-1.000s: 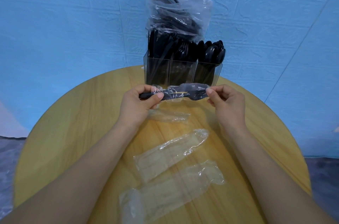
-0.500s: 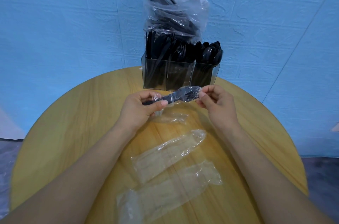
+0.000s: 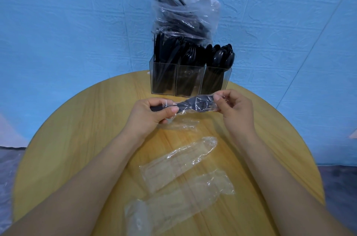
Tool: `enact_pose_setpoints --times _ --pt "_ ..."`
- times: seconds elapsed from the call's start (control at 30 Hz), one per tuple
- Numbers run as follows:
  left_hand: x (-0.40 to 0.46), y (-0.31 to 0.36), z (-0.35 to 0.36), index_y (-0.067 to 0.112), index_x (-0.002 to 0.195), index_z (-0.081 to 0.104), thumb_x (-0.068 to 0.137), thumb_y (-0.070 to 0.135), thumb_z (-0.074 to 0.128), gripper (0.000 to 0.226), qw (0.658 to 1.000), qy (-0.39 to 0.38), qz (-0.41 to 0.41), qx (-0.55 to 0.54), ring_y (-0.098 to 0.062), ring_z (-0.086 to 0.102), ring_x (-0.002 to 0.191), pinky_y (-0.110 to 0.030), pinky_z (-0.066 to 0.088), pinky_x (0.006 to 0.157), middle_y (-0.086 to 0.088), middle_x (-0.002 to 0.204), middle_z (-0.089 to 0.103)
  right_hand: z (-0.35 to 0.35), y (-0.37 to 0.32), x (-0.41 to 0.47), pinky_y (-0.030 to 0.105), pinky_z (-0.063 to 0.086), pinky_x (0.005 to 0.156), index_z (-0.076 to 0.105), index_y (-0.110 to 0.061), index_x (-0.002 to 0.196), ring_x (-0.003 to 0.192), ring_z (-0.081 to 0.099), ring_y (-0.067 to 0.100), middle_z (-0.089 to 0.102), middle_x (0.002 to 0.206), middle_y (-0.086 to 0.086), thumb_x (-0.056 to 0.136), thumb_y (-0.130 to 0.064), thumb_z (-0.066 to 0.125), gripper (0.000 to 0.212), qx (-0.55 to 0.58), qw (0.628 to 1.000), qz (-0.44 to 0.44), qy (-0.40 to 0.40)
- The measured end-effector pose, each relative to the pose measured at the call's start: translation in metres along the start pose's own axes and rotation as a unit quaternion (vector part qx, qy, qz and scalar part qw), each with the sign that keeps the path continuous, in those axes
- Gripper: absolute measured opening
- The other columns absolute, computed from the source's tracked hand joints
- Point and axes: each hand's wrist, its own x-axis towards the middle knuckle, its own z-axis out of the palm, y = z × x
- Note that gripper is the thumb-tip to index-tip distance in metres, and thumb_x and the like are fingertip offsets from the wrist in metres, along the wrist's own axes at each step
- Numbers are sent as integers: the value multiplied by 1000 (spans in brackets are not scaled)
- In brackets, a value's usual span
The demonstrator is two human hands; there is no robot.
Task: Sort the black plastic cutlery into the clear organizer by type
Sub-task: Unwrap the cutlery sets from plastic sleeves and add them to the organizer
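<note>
Just before the organizer (image 3: 190, 79), above the desk (image 3: 87, 129), I see both hands raised, palms inward. The left hand (image 3: 148, 116) grips the fork (image 3: 190, 105) handle; the right hand (image 3: 234, 108) pinches its wrapper (image 3: 207, 109) end.

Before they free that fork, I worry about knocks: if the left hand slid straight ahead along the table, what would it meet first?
Probably the clear organizer, at its left compartment of knives. The left hand sits just in front of it, though depth is hard to judge.

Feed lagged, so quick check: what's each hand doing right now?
Left hand: holding the handle end of the wrapped fork.
Right hand: fingers pinching the clear wrapper at the fork's head end.
</note>
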Motion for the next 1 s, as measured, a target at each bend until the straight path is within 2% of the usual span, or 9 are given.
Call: enact_pose_setpoints --times 0.17,0.27,0.43,0.53,0.63,0.73,0.87,0.93,1.0 --pt "0 4 -4 26 75 76 72 10 75 17 1000 -13 -2 -11 -7 59 61 -17 54 64 4 70 70 2 -3 -1 21 51 64 69 -13 78 64 56 11 65 73 4 87 -1 63 16 38 998 18 -39" --pt "-1 6 -2 16 87 74 71 6 73 19 998 -15 -15 -56 -5 66 71 -15 54 65 6 77 73 -8 0 5 22 47 63 68 -10 78 59 50 13 59 65 6 88 -3 63 13 97 994 49 25" --pt "1 5 -8 10 96 73 73 6 73 23 995 33 -37 -81 -9 68 75 -14 54 66 -3 84 73 -26 7 17 23 47 62 61 -16 72 55 52 8 61 68 -3 89 -1 60 23 121 977 80 158" --pt "3 6 -12 16 87 74 72 8 73 17 989 83 -32 -115 -13 69 77 -14 53 67 -5 84 73 -33 13 21 20 48 61 60 -15 84 50 53 0 58 78 -1 91 -4 57 14 48 973 73 214" --pt "5 8 -14 12 93 71 78 5 71 16 976 145 -17 -161 -7 68 75 -12 52 67 2 79 72 -36 18 21 18 46 62 57 -15 92 50 56 -2 55 77 -2 91 -7 53 9 -68 966 64 242" --pt "5 11 -14 13 95 70 80 6 70 17 971 167 2 -173 -5 68 74 -12 52 68 7 74 73 -30 19 17 27 45 71 61 -16 90 73 60 14 58 79 -4 87 -7 52 13 -141 971 64 180" --pt "-1 12 -2 15 92 72 78 7 71 16 979 134 10 -155 -7 68 76 -13 52 68 2 81 73 -13 10 7 29 35 92 67 -14 109 107 47 23 56 111 6 91 -25 57 23 -321 941 -15 106" --pt "-5 13 5 15 90 72 77 5 71 17 984 105 12 -144 -7 68 74 -13 53 68 0 82 72 -3 -3 2 23 41 88 62 -14 117 101 52 17 56 111 2 95 -31 53 29 -235 968 -48 80" --pt "-8 12 11 17 89 73 75 6 73 18 990 71 16 -122 -8 69 73 -15 54 69 -1 84 73 8 -15 -5 19 46 65 56 -15 120 74 57 8 59 100 -1 96 -31 51 29 -52 999 -1 7"
